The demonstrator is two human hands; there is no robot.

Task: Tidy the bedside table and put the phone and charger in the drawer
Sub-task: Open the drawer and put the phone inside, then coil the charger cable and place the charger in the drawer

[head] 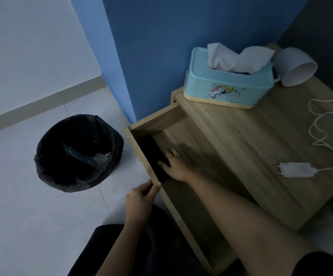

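The wooden drawer [183,114] of the bedside table [261,136] stands pulled out. A black phone [151,154] lies flat inside it along the front wall. My right hand [176,166] reaches into the drawer with its fingers on the phone's near end. My left hand [141,198] pinches the drawer's front edge between thumb and fingers. The white charger [295,169] with its coiled white cable [321,132] lies on the tabletop at the right, apart from both hands.
A light-blue tissue box [228,84] stands at the back of the tabletop, with a tipped white mug [297,66] beside it. A black-lined bin [78,154] stands on the tiled floor left of the drawer. A blue wall rises behind.
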